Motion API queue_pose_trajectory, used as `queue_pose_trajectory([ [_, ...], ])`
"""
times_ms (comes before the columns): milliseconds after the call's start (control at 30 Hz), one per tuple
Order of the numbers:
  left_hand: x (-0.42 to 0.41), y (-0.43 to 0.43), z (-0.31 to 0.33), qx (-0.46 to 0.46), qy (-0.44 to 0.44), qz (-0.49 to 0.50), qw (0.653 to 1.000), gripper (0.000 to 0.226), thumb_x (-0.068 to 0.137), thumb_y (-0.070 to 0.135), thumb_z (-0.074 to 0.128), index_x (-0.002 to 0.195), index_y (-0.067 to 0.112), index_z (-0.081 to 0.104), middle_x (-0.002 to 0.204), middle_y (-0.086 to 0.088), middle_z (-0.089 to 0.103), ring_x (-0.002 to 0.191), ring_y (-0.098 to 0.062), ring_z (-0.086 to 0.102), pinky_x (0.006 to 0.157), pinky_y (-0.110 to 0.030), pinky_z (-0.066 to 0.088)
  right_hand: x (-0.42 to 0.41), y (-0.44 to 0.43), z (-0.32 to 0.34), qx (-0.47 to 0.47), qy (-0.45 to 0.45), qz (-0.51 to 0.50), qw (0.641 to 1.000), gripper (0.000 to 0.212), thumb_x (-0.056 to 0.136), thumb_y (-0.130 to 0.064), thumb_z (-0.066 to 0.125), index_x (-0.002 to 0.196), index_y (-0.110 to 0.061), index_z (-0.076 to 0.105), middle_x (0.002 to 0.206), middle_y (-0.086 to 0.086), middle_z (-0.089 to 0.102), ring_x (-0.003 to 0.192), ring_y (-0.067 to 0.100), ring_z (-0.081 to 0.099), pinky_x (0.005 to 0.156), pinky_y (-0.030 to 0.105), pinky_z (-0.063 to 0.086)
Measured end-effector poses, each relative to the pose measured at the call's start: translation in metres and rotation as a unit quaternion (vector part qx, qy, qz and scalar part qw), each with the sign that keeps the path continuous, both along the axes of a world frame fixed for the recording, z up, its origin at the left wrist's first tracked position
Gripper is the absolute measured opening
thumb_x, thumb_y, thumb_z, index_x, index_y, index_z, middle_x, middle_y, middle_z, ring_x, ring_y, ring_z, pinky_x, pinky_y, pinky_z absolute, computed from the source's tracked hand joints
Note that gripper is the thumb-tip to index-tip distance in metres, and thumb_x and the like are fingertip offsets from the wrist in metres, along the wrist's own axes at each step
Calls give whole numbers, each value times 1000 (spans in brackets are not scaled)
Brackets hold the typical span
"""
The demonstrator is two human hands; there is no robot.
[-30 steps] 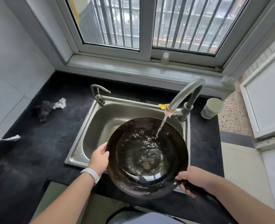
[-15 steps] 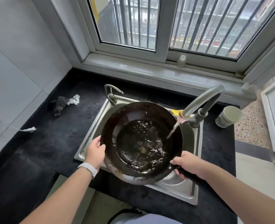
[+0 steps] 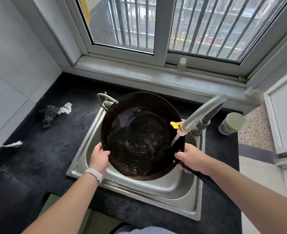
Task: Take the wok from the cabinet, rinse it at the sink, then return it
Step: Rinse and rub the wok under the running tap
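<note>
At the lower centre, the left hand (image 3: pixel 99 157) is gripping the near-left rim of the wok (image 3: pixel 142 135), while the right hand (image 3: pixel 191 159) is clasping its dark handle. The wok is tilting over the steel sink (image 3: pixel 176 191), with water pooling inside. A faucet (image 3: pixel 205 110) is running a thin stream onto its right edge. Farther up, a scourer (image 3: pixel 48 115) is lying on the black counter (image 3: pixel 29 157).
</note>
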State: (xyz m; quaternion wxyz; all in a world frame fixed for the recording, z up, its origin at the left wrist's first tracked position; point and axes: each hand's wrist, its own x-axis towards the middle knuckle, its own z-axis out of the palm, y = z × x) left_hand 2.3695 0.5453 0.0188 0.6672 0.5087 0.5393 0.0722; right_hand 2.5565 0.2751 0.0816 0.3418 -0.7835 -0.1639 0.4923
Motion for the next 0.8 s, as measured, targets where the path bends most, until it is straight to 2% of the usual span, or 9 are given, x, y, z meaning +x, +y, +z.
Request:
queue_pose_trajectory([
  [200,19,6,2,-25,-16,-14,999,46,98,-4,42,134,21,55,120,-5,69,106,-24,67,80,-36,56,2,4,0,-3,-34,-20,999,13,94,-4,39,99,-10,50,60,16,57,42,22,46,40,27,39],
  [267,23,3,1,-30,-10,-12,999,46,99,-4,42,134,25,51,121,-5,67,107,-22,65,83,-34,54,3,4,0,-7,-45,-27,999,16,96,-6,39,101,-14,52,62,13,57,40,17,46,40,26,40],
  [333,24,1,-4,-28,7,-18,999,54,99,0,46,146,26,42,126,-4,64,112,-23,62,90,-34,49,3,3,-1,-14,-63,-27,998,18,96,-10,41,103,-20,55,63,5,56,40,10,46,41,25,41],
  [467,25,-7,-8,-18,25,-40,999,64,99,8,51,156,22,26,145,-5,50,120,-20,54,97,-38,44,4,2,-8,-38,-119,6,992,17,94,-22,45,108,-22,56,70,-6,59,54,12,54,55,31,45],
  [533,28,-12,-2,-17,3,-29,999,60,100,13,52,155,20,28,145,-7,50,125,-22,53,101,-39,44,3,1,-9,-66,-157,31,985,15,95,-25,46,106,-18,54,80,-2,66,66,19,62,63,36,51],
  [600,33,-16,8,-26,-39,-14,999,51,103,19,50,151,20,35,139,-7,56,122,-22,57,100,-40,46,0,0,-11,-89,-182,51,978,15,95,-25,46,105,-17,52,88,2,69,77,24,67,72,42,54],
  [700,41,-17,28,-67,-96,10,993,42,106,31,44,145,18,41,131,-9,61,116,-26,63,98,-45,49,-8,0,-14,-105,-189,62,974,13,96,-25,46,105,-16,50,93,5,69,83,27,66,75,45,54],
  [800,49,-19,48,-120,-125,2,985,44,105,45,38,137,17,49,125,-12,66,112,-27,66,89,-44,52,-16,1,-17,-113,-203,68,970,13,96,-24,45,105,-16,48,96,7,69,84,30,66,75,45,55],
])
